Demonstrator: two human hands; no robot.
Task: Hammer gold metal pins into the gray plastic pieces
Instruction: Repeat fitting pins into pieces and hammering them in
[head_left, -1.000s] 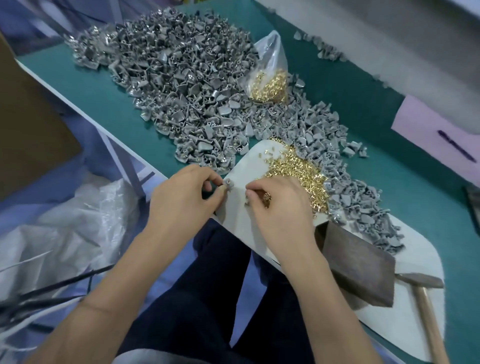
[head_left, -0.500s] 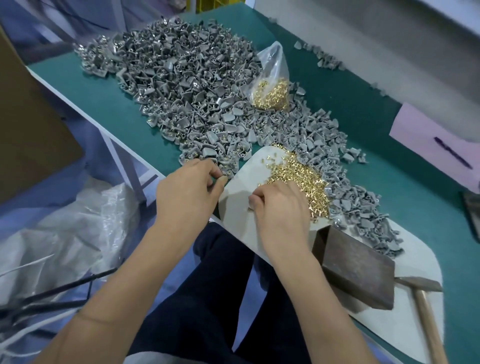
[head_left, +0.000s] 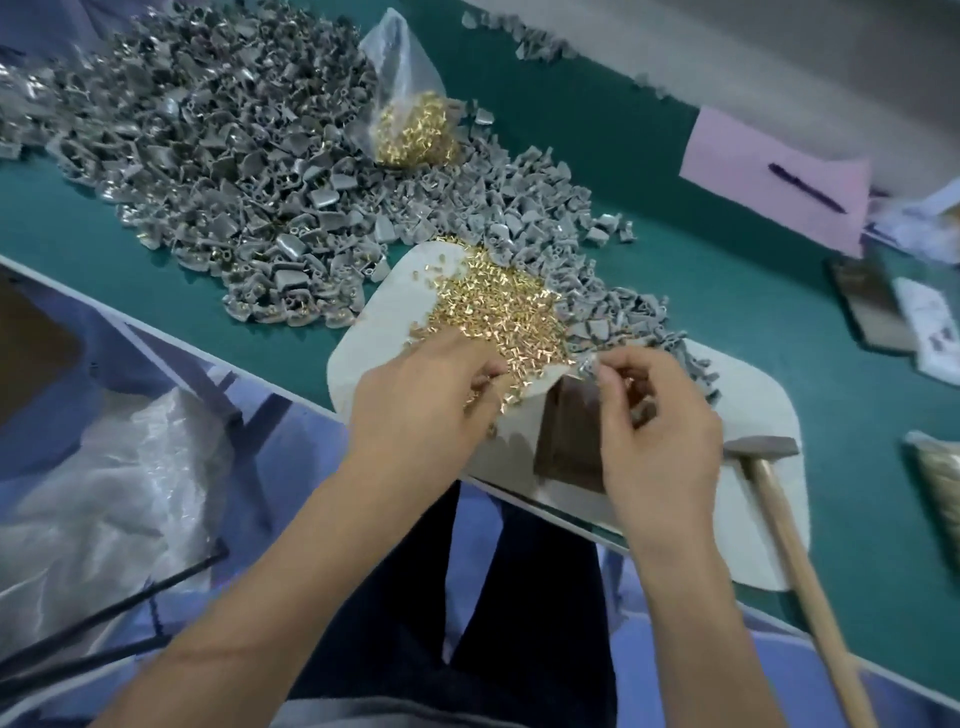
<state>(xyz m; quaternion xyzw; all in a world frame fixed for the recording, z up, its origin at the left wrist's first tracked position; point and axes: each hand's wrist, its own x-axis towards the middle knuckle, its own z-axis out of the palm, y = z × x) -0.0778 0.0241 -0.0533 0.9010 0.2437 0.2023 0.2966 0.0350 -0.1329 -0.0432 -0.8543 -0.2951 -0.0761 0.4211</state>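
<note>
A loose heap of gold pins (head_left: 498, 306) lies on a white board (head_left: 753, 400). My left hand (head_left: 426, 410) sits at the heap's near edge, fingers curled into the pins and pinching some. My right hand (head_left: 660, 431) hovers over a dark brown metal block (head_left: 566, 441) and pinches a small gray plastic piece (head_left: 587, 366) at its fingertips. Something gray also shows inside its curled fingers. A large pile of gray plastic pieces (head_left: 218, 156) covers the green table behind. The hammer (head_left: 761, 448) lies on the board right of my right hand, untouched.
A clear bag of gold pins (head_left: 415, 135) stands in the gray pile. Pink paper (head_left: 753, 176) with a pen (head_left: 805, 188) lies at the back right, with dark and white flat items beyond. A plastic sack (head_left: 114, 493) hangs below the table edge at left.
Both hands have moved right. The left hand left the board's left edge for the pin heap. The right hand left the heap and is now over the block, holding a gray piece.
</note>
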